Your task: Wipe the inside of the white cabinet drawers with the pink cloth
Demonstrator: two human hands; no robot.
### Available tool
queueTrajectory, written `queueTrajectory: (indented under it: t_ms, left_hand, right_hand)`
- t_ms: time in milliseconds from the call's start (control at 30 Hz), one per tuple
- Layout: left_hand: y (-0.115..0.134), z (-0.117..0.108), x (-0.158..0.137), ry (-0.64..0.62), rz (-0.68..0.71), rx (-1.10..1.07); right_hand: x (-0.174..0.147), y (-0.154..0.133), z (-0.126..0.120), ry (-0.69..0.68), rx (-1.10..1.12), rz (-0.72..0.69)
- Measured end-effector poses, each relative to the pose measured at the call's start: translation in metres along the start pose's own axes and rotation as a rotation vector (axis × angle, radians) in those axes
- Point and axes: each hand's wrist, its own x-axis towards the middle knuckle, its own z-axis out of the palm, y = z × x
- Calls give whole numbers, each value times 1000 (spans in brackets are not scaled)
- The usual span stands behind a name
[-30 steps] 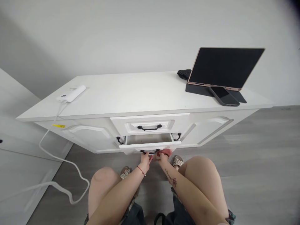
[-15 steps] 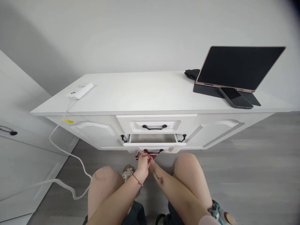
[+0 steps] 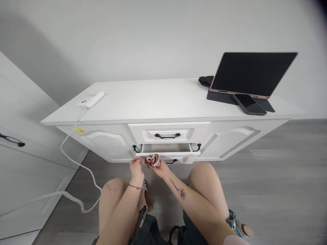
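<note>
A rolled-up red and whitish cloth [image 3: 153, 160] is in my right hand [image 3: 160, 168], its spiral end facing up. My right fingers wrap around it just in front of the pulled-out drawer [image 3: 167, 154]. To the left, my left hand [image 3: 136, 166] is apart from the roll, its fingers loosely bent and parted, with nothing seen in them. It hovers near the left corner of the drawer front. Inside the drawer, the pale bottom shows. The black handle [image 3: 171, 161] on the drawer front is partly covered by my right hand and the cloth.
On the white cabinet [image 3: 150, 102] stand a tablet [image 3: 252, 73] on a dark stand, a phone [image 3: 249, 104] and a black bundle [image 3: 205, 80]. A white power bank [image 3: 91, 100] lies at left, its cable [image 3: 93, 177] hanging down. A closed drawer [image 3: 167, 131] sits above the pulled-out one.
My hands were together low before the drawer; now they have parted. My left hand moved left, and my right hand raised the rolled cloth into clearer view. The drawer stays pulled out.
</note>
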Motion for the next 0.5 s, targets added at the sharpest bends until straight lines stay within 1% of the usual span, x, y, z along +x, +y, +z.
queueTrajectory:
  t_ms: [133,233,300,400,500]
  left_hand:
    - [-22,9,-3,-29,-41,92]
    - [-41,18,-7,-73,-110,165]
    - [-54,24,-9,-89,-176,206]
    - [-72,35,-10,-112,-300,255]
    - [-87,46,-11,-166,-413,272]
  right_hand:
    - [-34,-27,5,40,46,25]
    - [-57,-48,1,88,32,-27]
    - [-71,-62,-3,105,-15,-78]
    - [-91,-83,-12,91,-78,-123]
    - [-111,-106,-23,109,-105,-205]
